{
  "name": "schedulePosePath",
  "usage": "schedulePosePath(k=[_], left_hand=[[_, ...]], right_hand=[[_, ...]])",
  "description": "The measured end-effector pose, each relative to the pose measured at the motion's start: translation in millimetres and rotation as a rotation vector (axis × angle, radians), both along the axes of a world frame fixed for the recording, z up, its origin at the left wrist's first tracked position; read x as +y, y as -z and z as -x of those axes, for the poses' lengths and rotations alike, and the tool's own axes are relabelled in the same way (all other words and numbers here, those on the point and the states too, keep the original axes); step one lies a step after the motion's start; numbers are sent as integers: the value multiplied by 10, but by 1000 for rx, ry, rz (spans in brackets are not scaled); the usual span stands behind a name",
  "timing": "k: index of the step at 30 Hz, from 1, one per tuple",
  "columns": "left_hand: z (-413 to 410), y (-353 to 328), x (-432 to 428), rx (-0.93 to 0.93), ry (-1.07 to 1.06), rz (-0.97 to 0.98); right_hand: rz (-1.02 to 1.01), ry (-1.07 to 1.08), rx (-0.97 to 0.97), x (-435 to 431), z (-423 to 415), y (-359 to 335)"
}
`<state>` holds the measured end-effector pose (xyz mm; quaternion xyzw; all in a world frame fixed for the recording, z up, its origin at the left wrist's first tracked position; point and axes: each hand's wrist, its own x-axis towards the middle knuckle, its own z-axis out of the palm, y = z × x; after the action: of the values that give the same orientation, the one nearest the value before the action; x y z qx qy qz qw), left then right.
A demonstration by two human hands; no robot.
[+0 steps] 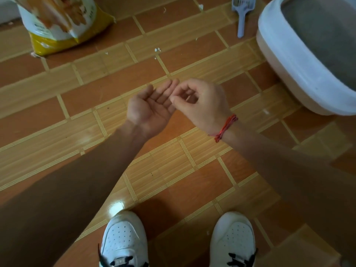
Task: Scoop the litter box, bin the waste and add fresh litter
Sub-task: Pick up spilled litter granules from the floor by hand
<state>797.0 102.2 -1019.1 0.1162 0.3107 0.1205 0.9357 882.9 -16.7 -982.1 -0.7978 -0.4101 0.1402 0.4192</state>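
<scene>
L hand [152,107] palm-up, R hand [204,105] curled.

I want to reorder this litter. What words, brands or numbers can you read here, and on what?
No text here is legible.
White and yellow litter bag: dark print marks, too blurred to read.
White perforated shoes: small lace tag, too small to read.
Pale blue plastic scoop and white-rimmed litter box: no text visible.
</scene>
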Motion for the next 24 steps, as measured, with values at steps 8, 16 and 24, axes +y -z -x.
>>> schedulePosePath(k=[8, 16, 24], left_hand=[[399, -4, 295, 44, -181, 21], [688, 57, 382, 61, -235, 51], [610, 69, 377, 52, -230, 64]], right_hand=[[372, -446, -37, -174, 516, 658], [611, -730, -93, -55, 907, 1028], [616, -772, -93, -31, 932, 1080]])
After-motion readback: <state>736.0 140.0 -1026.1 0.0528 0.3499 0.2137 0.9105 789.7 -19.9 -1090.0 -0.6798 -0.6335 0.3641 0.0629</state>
